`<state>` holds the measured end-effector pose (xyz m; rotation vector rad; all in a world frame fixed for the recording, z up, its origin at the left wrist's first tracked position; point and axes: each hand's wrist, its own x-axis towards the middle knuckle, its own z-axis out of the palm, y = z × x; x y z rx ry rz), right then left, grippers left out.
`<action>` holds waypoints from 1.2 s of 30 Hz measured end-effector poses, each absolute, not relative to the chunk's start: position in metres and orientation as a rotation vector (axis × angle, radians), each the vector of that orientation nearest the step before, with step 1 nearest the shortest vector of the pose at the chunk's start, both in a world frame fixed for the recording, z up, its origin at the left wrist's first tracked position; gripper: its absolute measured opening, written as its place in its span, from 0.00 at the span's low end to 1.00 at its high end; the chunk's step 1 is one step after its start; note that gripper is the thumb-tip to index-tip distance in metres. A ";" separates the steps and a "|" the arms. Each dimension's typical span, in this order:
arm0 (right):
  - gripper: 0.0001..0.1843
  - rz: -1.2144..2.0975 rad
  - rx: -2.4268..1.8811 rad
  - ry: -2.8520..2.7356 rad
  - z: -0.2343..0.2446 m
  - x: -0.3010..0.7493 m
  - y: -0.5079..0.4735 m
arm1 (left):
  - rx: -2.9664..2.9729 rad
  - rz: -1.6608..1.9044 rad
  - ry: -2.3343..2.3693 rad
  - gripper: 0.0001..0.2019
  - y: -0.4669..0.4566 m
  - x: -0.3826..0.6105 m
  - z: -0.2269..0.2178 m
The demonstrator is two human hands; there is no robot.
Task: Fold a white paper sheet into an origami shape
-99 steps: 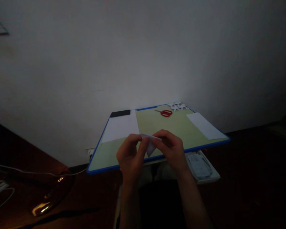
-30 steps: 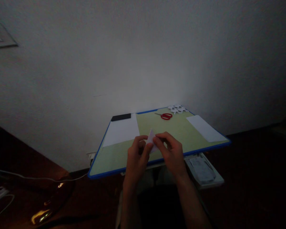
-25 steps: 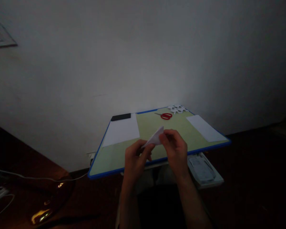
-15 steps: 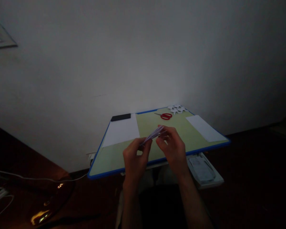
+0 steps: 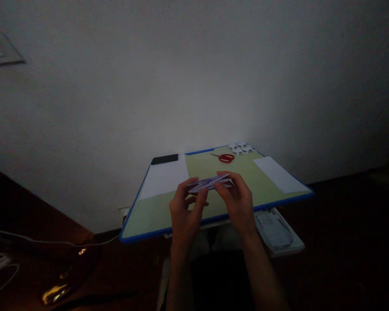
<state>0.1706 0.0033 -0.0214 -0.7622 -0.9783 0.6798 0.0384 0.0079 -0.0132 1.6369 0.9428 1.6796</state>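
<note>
A piece of folded white paper (image 5: 209, 183), with several layers and pointed ends, is held level above the near half of the table. My left hand (image 5: 187, 209) pinches its left end, thumb on the near side and fingers behind. At the other end, my right hand (image 5: 236, 198) grips the paper between thumb and fingers. The fingertips behind the paper are partly hidden. Beyond my hands, red-handled scissors (image 5: 226, 158) lie on the table, blades pointing left.
The pale green table (image 5: 155, 220) has a blue edge and meets the wall. White sheets (image 5: 164, 177) lie at left under a dark flat object (image 5: 164, 159). Another white sheet (image 5: 278, 175) is at right. Several folded paper pieces (image 5: 241, 148) sit in the far right corner. A drawer (image 5: 277, 233) juts out below.
The folded paper has turned from a steep slant to nearly level, and its layers show more spread. My left fingers have moved up behind it, and my right thumb now presses its near side.
</note>
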 end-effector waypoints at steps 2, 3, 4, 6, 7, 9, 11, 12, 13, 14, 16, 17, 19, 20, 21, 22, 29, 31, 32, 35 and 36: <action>0.16 0.651 -0.776 -0.989 -0.021 0.171 0.003 | 1.644 1.690 0.915 0.14 0.009 0.037 -0.014; 0.16 0.637 -0.782 -0.997 -0.021 0.171 0.003 | 1.661 1.689 0.896 0.14 0.009 0.036 -0.015; 0.15 0.625 -0.789 -1.004 -0.020 0.171 0.002 | 1.684 1.689 0.874 0.14 0.010 0.035 -0.015; 0.15 0.609 -0.799 -1.014 -0.020 0.172 0.001 | 1.741 1.697 0.839 0.15 0.010 0.034 -0.017; 0.14 0.605 -0.801 -1.021 -0.019 0.172 0.000 | 1.767 1.709 0.828 0.14 0.011 0.033 -0.018; 0.13 0.610 -0.792 -1.043 -0.019 0.173 -0.002 | 1.803 1.745 0.814 0.10 0.010 0.032 -0.018; 0.12 0.619 -0.771 -1.074 -0.019 0.174 -0.004 | 1.817 1.779 0.803 0.06 0.010 0.031 -0.019; 0.11 0.621 -0.763 -1.088 -0.019 0.174 -0.005 | 1.818 1.794 0.794 0.05 0.010 0.030 -0.019; 0.10 0.621 -0.758 -1.100 -0.019 0.175 -0.006 | 1.820 1.801 0.785 0.04 0.010 0.030 -0.019; 0.09 0.620 -0.757 -1.111 -0.019 0.175 -0.007 | 1.821 1.804 0.777 0.04 0.010 0.029 -0.019; 0.08 0.615 -0.757 -1.132 -0.019 0.176 -0.008 | 1.820 1.810 0.768 0.04 0.010 0.028 -0.020; 0.08 0.609 -0.753 -1.142 -0.018 0.176 -0.009 | 1.821 1.813 0.768 0.03 0.010 0.028 -0.020; 0.07 0.602 -0.730 -1.161 -0.016 0.177 -0.011 | 1.822 1.821 0.772 0.03 0.009 0.028 -0.020; 0.07 0.600 -0.714 -1.171 -0.015 0.178 -0.012 | 1.824 1.823 0.768 0.04 0.008 0.028 -0.020; 0.06 0.598 -0.699 -1.183 -0.014 0.179 -0.013 | 1.828 1.823 0.754 0.04 0.007 0.028 -0.019; 0.06 0.595 -0.685 -1.199 -0.014 0.179 -0.015 | 1.833 1.818 0.731 0.06 0.006 0.028 -0.017; 0.03 0.555 -0.615 -1.314 -0.012 0.184 -0.022 | 1.924 1.800 0.538 0.13 0.000 0.026 -0.010; 0.02 0.564 -0.594 -1.342 -0.013 0.185 -0.024 | 1.950 1.807 0.503 0.14 -0.001 0.025 -0.010; 0.02 0.567 -0.587 -1.355 -0.013 0.185 -0.024 | 1.959 1.810 0.492 0.14 -0.001 0.025 -0.011; 0.01 0.569 -0.576 -1.383 -0.014 0.186 -0.025 | 1.971 1.807 0.487 0.12 -0.002 0.025 -0.010; 0.02 0.566 -0.573 -1.387 -0.014 0.186 -0.026 | 1.976 1.806 0.483 0.12 -0.002 0.025 -0.010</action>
